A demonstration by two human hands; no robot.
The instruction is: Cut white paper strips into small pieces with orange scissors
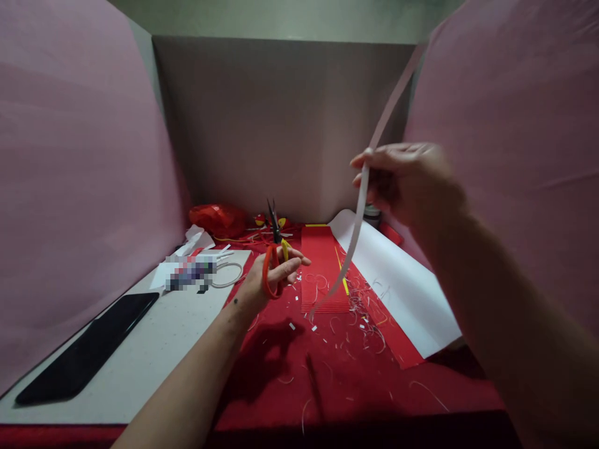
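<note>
Between the thumb and fingers of my right hand, raised at the right, a long narrow white paper strip is pinched partway along. One end rises toward the upper right and the other curves down over the table. My left hand, lower and left of it, has its fingers through the red and yellow handles of a pair of scissors. Their dark blades point up and stand slightly apart, clear of the strip. Below and behind the hands lies a red ribbed sheet with yellow edging.
A large white sheet curls at the right over red card. Thread and paper scraps litter the red cloth. At left, a grey board holds a black phone-like slab. A red plastic bag sits behind; pink walls flank both sides.
</note>
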